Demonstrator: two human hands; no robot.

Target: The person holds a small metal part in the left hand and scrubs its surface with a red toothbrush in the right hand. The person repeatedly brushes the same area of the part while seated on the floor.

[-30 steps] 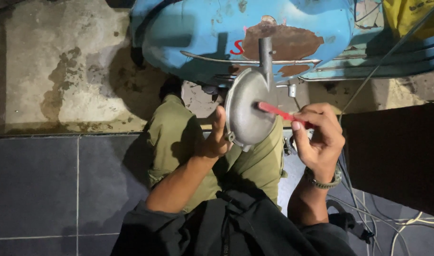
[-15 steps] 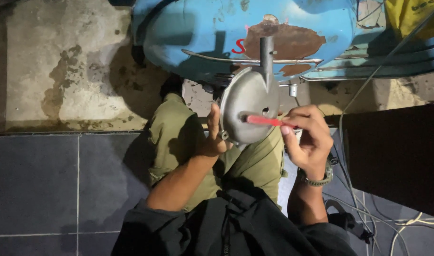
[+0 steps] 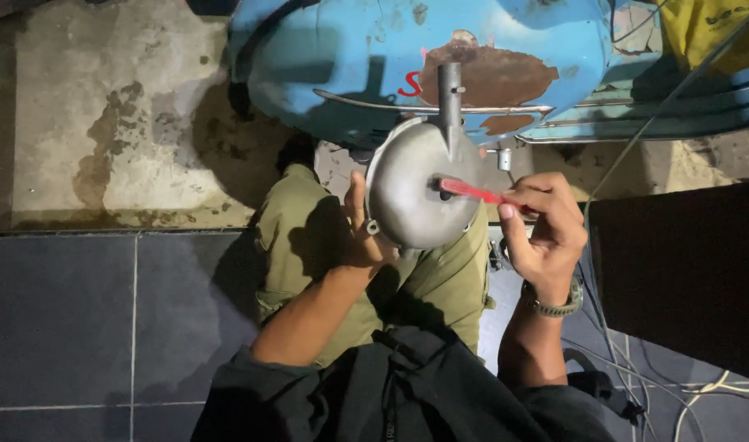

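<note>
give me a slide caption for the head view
Left hand steadies a round grey metal cover while the right hand applies a red-handled tool to it.

The scene is dim overall, lit by a single strong source from near the head camera. The light falls brightest on the grey metal cover (image 3: pixel 411 192), which shows a soft sheen, and on the blue scooter body (image 3: pixel 350 57) above it. Hard dark shadows fall on the concrete floor (image 3: pixel 104 123) left of the scooter. The dark tiles (image 3: pixel 80 327) and the right edge sink into near black. Focus is sharp at centre; the frame corners bend slightly.
</note>
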